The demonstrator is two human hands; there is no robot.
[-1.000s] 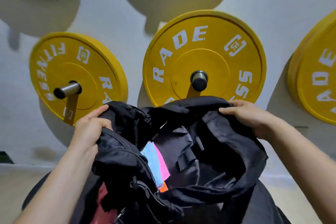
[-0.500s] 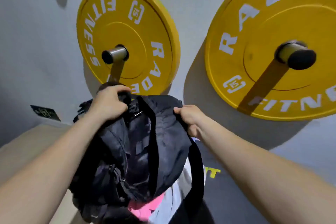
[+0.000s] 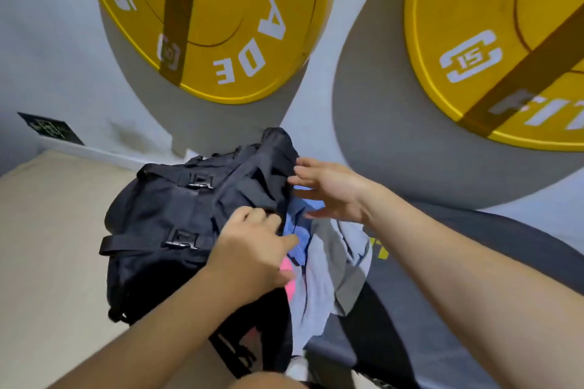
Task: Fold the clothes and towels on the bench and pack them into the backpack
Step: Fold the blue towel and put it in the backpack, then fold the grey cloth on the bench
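Note:
A black backpack (image 3: 164, 221) with two buckled straps lies tipped over at the left end of the dark bench (image 3: 442, 309). My left hand (image 3: 252, 249) grips the backpack's edge near its opening, fingers curled into the fabric. My right hand (image 3: 331, 189) hovers just right of the backpack's top flap, fingers straight and spread, fingertips touching the black fabric. Beside the opening lie a blue cloth (image 3: 300, 230), a pink cloth (image 3: 289, 278) and a light grey garment (image 3: 328, 281), bunched on the bench.
Two yellow weight plates (image 3: 240, 25) (image 3: 493, 41) hang on pegs on the pale wall behind. A beige floor (image 3: 47, 246) spreads to the left. A small dark sign (image 3: 50, 129) sits at the wall's base.
The backpack has come down from upright to lying on its side by the bench. My right hand has let go of its rim and opened; my left hand has shifted its grip lower.

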